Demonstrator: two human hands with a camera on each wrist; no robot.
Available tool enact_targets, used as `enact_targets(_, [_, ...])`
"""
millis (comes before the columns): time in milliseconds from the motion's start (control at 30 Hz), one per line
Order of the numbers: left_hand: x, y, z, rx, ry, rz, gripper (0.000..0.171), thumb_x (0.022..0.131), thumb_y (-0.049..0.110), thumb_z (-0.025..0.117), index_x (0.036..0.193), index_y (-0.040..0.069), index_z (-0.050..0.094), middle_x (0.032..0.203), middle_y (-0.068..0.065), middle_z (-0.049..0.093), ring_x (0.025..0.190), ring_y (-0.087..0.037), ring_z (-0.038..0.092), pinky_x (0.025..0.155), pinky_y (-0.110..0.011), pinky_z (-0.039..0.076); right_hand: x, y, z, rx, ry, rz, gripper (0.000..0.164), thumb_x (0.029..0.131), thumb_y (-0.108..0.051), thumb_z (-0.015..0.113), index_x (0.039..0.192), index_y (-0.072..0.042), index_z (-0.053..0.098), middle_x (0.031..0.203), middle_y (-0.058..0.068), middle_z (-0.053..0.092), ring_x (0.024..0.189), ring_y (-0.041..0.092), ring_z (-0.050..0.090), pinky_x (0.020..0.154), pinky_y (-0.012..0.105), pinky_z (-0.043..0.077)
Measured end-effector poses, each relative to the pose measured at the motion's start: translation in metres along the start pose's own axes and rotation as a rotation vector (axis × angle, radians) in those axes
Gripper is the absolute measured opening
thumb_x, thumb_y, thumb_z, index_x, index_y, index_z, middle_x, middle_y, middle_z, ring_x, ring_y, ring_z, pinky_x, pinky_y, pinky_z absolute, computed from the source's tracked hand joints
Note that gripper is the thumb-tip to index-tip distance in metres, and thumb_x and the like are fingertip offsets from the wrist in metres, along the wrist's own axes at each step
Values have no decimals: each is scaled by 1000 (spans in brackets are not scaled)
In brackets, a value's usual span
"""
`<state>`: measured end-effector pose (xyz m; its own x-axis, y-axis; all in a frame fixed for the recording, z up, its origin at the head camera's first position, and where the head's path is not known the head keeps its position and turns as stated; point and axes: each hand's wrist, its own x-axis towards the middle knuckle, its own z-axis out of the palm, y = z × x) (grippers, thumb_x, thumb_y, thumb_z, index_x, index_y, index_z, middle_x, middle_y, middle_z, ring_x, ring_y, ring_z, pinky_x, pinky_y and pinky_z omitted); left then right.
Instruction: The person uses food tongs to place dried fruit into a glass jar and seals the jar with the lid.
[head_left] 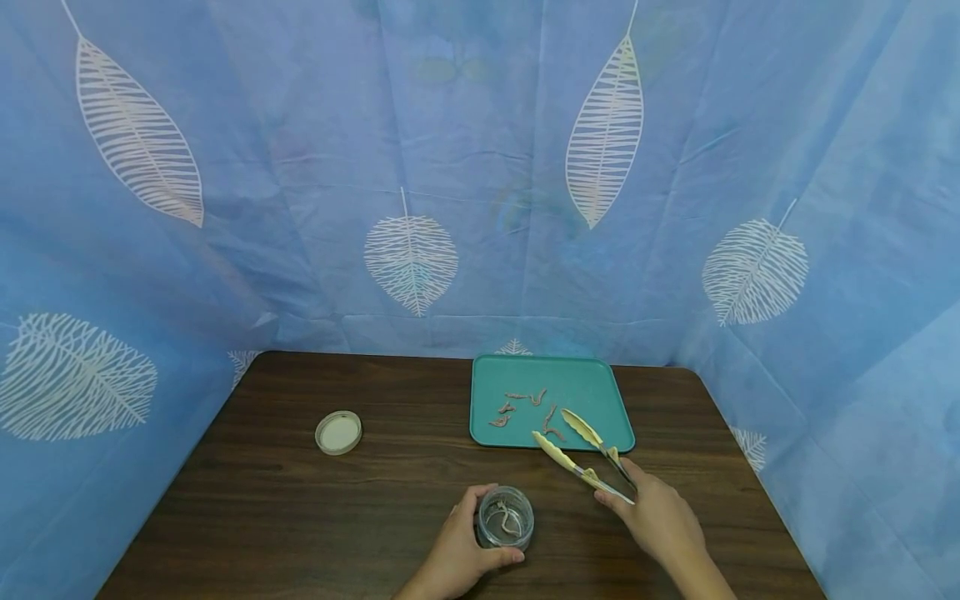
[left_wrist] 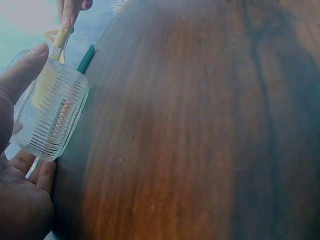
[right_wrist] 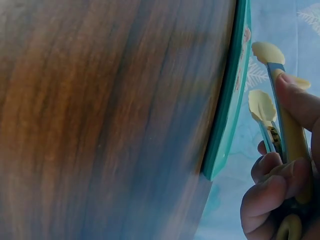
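Tongs point diagonally forward-left, right hand gripping them, left hand clasping a jar.

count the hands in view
2: the left hand grips the clear jar, and the right hand holds the yellow-tipped tongs near the teal tray.

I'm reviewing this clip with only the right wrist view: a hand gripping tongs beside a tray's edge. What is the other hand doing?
Observer: The left hand grips a clear jar, with its fingers and thumb around the side.
Operator: Is anything in that jar? It's outside my view.
Observer: Yes, the head view shows a pale, thin strand inside it.
Operator: Is there a lid anywhere?
Observer: A round lid lies on the table, apart from the jar and to the left of the tray in the head view.
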<state>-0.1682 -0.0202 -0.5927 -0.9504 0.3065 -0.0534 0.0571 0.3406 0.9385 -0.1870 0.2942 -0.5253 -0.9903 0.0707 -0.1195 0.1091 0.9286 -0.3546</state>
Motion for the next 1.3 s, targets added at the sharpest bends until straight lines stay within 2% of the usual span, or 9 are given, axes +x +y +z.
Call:
enact_targets(200, [1,0,1,-6,-5,-17,92,78,35,100,153,20,50,146,-2,63,135,-28,56,109,-45,47,4,-1,-1,-12,-4,2,83,99,-62,70,158,-6,54,139,32,69,88,38,77,65,47,57])
enact_targets(367, [1,0,1,-2,-11,-18,92,78,36,100,153,19,50,147,-3,62,135,-29,56,108,-44,48,6,-3,-3,-19,-24,34,81,100,-66,66,159,-11,55,137,31,70,69,23,66,57,39,48])
enact_targets(433, [1,0,1,2,-12,-17,92,78,36,100,153,18,50,146,-4,62,135,-30,56,109,-46,48,7,-4,-5,-30,-29,44,81,100,-66,65,159,-12,55,137,31,70,68,21,63,56,39,47])
enact_targets(667, [1,-2,0,15,-3,-2,92,78,38,100,153,19,50,148,-4,62,136,-30,56,109,-46,47,12,-3,-10,-55,-61,44,80,99,-70,64,155,-13,60,134,31,72,78,28,71,60,44,51])
enact_targets(900, [2,-2,1,23,-3,-7,92,79,40,99,153,19,49,147,-3,62,136,-29,56,109,-46,48,15,-7,-12,-42,-95,74,75,101,-66,65,156,-14,60,141,32,68,73,22,63,61,39,48])
enact_targets(1100, [2,-2,0,19,-2,-4,92,79,39,99,154,18,50,147,-5,62,135,-29,56,106,-39,50,14,-10,-9,-27,-89,73,69,103,-61,65,155,-16,61,131,29,74,71,22,61,60,39,48])
enact_targets(1300, [1,-2,0,28,2,15,92,79,39,99,154,19,49,147,-6,62,134,-30,57,106,-42,49,10,-9,-5,-30,-73,58,69,103,-61,65,153,-14,62,130,28,74,72,22,61,59,40,47])
